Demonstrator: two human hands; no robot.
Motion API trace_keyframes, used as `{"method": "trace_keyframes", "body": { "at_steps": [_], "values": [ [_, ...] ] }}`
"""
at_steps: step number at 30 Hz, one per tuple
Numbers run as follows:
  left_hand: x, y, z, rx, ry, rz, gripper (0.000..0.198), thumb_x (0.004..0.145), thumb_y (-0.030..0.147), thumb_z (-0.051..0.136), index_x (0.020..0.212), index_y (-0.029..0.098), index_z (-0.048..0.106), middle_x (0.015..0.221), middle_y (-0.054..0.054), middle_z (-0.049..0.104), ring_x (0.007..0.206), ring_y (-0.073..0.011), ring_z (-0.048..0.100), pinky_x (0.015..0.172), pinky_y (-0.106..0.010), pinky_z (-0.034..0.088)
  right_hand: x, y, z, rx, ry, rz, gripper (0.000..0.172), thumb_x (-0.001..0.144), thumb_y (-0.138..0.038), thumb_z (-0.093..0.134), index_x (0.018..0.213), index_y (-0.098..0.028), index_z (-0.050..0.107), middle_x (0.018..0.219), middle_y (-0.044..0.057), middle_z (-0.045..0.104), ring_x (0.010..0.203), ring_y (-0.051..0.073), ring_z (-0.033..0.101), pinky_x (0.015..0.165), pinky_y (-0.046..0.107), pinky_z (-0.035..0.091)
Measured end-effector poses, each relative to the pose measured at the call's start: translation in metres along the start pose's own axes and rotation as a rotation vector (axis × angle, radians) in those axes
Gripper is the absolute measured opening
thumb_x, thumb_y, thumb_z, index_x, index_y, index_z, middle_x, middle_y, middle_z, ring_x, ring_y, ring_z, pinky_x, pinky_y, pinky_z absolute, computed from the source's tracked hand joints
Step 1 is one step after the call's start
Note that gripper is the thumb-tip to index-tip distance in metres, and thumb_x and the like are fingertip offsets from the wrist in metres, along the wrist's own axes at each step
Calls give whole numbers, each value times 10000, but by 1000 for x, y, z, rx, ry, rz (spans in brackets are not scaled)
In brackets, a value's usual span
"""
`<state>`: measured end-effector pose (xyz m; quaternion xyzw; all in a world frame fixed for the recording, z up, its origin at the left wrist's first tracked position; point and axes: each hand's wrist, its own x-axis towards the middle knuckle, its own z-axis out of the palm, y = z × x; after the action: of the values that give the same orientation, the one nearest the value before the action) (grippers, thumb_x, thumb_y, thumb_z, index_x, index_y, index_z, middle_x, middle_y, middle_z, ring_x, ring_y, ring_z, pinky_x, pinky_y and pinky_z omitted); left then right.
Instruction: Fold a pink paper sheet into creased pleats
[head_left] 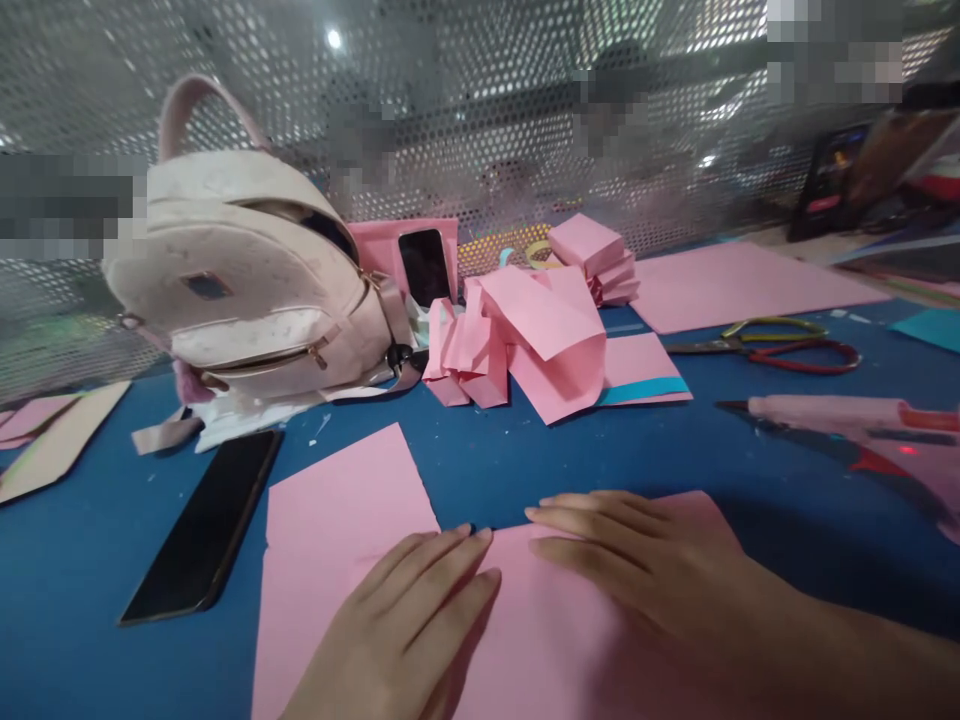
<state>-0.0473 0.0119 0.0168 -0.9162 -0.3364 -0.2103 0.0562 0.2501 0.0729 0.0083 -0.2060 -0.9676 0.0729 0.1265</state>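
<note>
A pink paper sheet (330, 520) lies on the blue table (75, 560) right in front of me. My left hand (412, 620) rests flat on it, fingers stretched out and pointing toward the far right. My right hand (637, 560) lies flat on the same paper, fingers extended to the left, its fingertips almost meeting those of the left hand along the paper's upper edge. Neither hand holds anything.
A black phone (202, 520) lies left of the paper. Behind it stands a beige backpack (247, 280) and a heap of folded pink paper (525, 340). Scissors (772, 345) and a pink glue gun (840, 415) lie at the right. A perforated metal screen (480, 120) closes the back.
</note>
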Motion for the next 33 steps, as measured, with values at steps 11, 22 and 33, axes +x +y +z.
{"method": "trace_keyframes", "body": {
  "at_steps": [11,22,33],
  "values": [
    [16,-28,-16,-531,25,-216,386,938,-12,464,1160,221,677,1088,-58,721,985,-175,662,835,-282,557,-2,1,4,-39,13,-30,652,834,-37,437,1456,-229,480,1468,35,549,1344,226,503,1088,426,467],
    [16,-26,-16,-617,13,-303,399,950,-6,439,1109,223,725,1064,-66,717,968,-176,638,820,-305,528,2,3,3,-62,42,-54,719,786,-37,437,1468,-266,465,1415,27,600,1287,224,561,1029,418,517],
    [18,-30,-15,-787,-1,-447,345,960,57,490,1001,255,769,996,-39,744,930,-166,672,825,-303,535,3,4,3,-82,62,-54,699,795,-53,445,1454,-280,488,1388,26,620,1275,235,562,1028,404,502]
  ]
}}
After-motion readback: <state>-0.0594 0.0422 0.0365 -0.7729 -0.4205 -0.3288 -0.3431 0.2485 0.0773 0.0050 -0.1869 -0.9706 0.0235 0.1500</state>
